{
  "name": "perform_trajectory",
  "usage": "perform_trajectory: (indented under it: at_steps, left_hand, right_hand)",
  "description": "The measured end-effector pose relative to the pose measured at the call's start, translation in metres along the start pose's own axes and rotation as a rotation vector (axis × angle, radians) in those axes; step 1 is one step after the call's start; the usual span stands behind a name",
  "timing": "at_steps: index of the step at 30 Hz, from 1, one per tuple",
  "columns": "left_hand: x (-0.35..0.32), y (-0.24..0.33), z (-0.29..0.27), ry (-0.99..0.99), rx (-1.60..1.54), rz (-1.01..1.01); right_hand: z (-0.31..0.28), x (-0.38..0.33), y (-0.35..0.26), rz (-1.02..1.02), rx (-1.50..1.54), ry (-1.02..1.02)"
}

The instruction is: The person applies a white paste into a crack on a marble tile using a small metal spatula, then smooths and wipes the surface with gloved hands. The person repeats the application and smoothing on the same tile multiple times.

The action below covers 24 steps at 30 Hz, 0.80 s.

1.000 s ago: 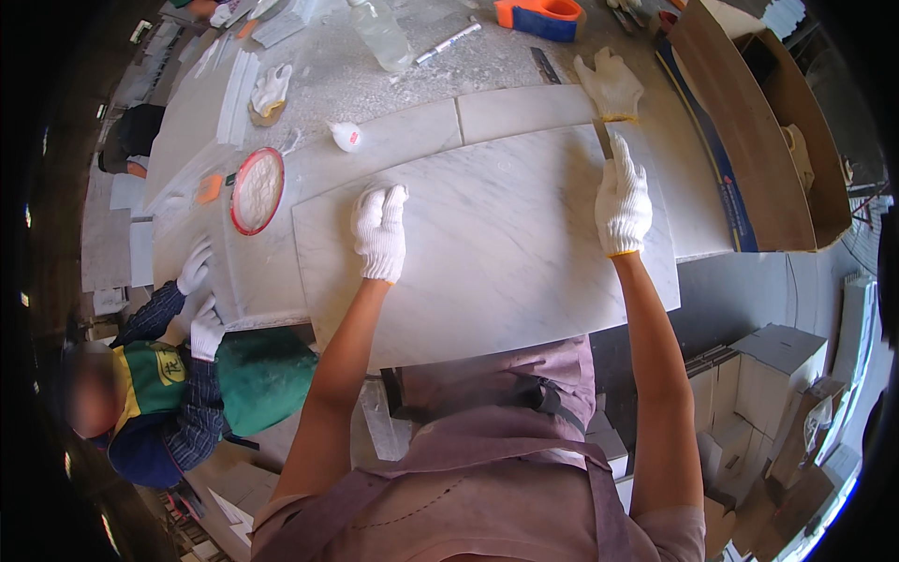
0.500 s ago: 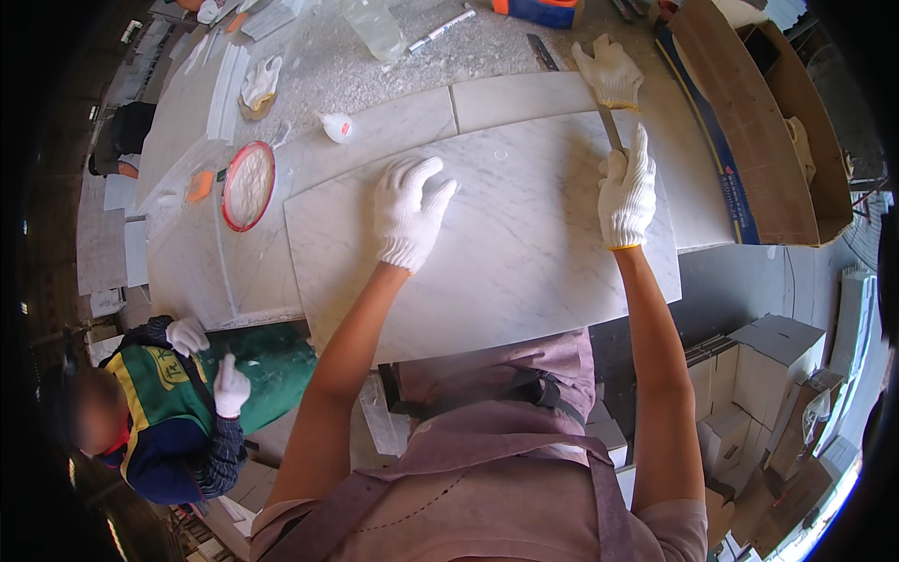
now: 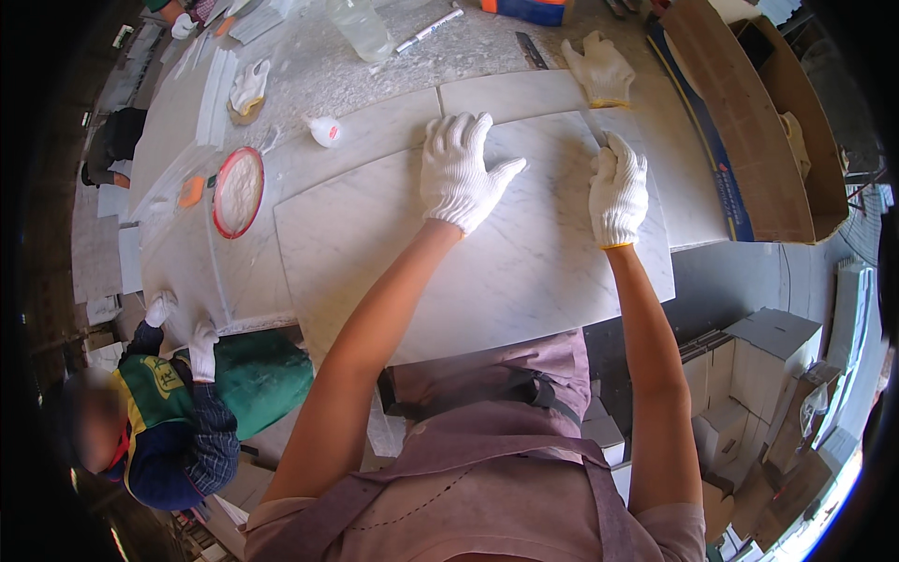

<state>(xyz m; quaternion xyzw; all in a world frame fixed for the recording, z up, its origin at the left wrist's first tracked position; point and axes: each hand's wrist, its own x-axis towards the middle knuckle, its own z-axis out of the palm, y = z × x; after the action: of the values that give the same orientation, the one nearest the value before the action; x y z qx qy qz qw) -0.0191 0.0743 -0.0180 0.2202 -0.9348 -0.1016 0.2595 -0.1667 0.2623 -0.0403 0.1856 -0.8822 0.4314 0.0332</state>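
Both gloved hands, left hand (image 3: 461, 171) and right hand (image 3: 617, 190), press flat with fingers spread, grasping nothing, on the marble slab (image 3: 524, 272) near the table's far edge; shifting it likely needs an even push.

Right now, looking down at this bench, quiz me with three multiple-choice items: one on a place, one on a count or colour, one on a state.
1. Where does the round red-rimmed bowl sit relative to the marble slab?
A. to the person's left of it
B. to the person's right of it
C. on top of it

2. How many spare white gloves lie loose on the bench?
A. none
B. two
C. four

3. How is the left hand placed?
A. fist closed around a tool
B. flat on the slab, fingers spread
C. raised clear of the slab

Answers:
1. A, the bowl stands off the slab's left edge.
2. B, one loose glove lies beyond the right hand, another loose glove lies far left.
3. B, palm down, nothing held.
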Motion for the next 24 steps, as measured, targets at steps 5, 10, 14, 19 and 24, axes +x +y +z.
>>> perform_trajectory:
  at_steps: [5,10,14,19,24]
  left_hand:
    - [0.0,-0.005,0.006,0.049,-0.028,-0.002]
    - [-0.005,-0.013,0.002,0.158,-0.242,-0.056]
    - [-0.016,-0.007,-0.012,0.181,-0.222,-0.041]
    - [-0.028,0.013,-0.013,0.029,-0.347,0.04]
    - [-0.03,0.008,-0.011,0.12,-0.546,-0.183]
  right_hand:
    - [-0.002,0.001,-0.003,0.054,0.018,-0.055]
    - [-0.002,0.001,-0.003,0.02,-0.013,-0.026]
    - [-0.001,0.001,-0.001,0.013,-0.017,-0.011]
    - [-0.001,0.001,0.0,-0.047,-0.033,0.005]
    - [0.0,0.001,0.002,-0.061,-0.022,0.03]
